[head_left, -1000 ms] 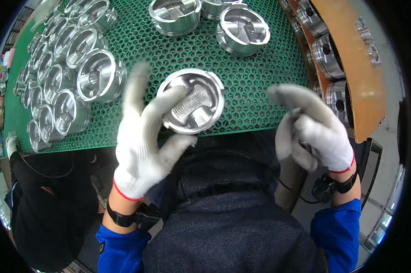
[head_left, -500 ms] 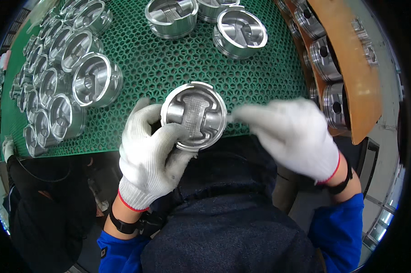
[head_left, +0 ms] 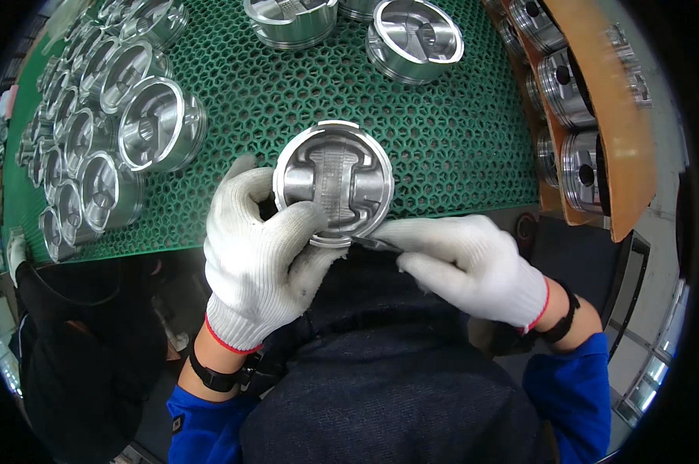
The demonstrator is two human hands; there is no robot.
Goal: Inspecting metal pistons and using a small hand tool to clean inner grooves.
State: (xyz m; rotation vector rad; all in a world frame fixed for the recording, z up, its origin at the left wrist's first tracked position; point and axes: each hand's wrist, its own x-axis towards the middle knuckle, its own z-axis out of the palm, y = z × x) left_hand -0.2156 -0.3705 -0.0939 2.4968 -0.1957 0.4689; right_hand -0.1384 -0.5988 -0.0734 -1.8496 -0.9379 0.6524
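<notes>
In a white knit glove, my left hand [head_left: 260, 240] grips a silver metal piston [head_left: 334, 182] by its left and lower rim. The piston's hollow underside faces up over the table's near edge, its ribs and pin bosses showing. My right hand [head_left: 473, 263], gloved the same way, pinches a thin, dark, blade-like metal tool [head_left: 374, 243]. This tool's tip meets the lower right rim of the piston, close to my left fingertips. Most of the tool is hidden inside the right glove, so its exact kind does not show.
Rows of similar pistons [head_left: 106, 193] stand on the left of the green honeycomb mat [head_left: 288, 93]. More sit at the far side, including one piston [head_left: 415, 42]. At right, a brown divided box [head_left: 628, 155] holds several pistons. Another person's gloved hand [head_left: 17, 251] shows far left.
My right hand has come down and left, bringing the tool against the piston's lower rim. The piston in my left hand has turned or tilted slightly. The view has shifted a little.
</notes>
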